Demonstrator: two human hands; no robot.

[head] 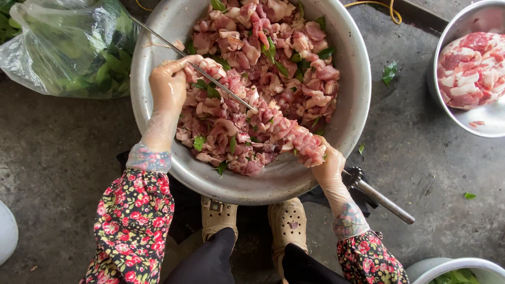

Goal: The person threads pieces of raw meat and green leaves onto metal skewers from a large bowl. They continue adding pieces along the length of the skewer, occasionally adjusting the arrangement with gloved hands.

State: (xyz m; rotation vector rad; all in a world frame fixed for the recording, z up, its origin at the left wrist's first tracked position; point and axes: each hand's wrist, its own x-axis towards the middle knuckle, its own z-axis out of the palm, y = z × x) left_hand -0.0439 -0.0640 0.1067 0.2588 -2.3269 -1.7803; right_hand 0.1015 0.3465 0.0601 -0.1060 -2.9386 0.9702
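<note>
A long metal skewer [221,84] runs diagonally over a big metal basin [363,68] full of raw pink meat pieces [263,63] mixed with green leaves. My left hand [168,87], in a clear glove, grips the skewer near its upper part, at the basin's left side. The skewer's lower half is threaded with packed meat [284,134]. My right hand [329,165], also gloved, holds the lower meat-covered end over the basin's near rim. The skewer's handle end [379,197] sticks out past the rim above the floor.
A clear plastic bag of green leaves [73,47] lies at the top left. A second metal bowl [447,105] of layered raw meat sits at the right. Another bowl [457,271] with greens shows bottom right. My beige clogs [286,223] rest on grey concrete floor below the basin.
</note>
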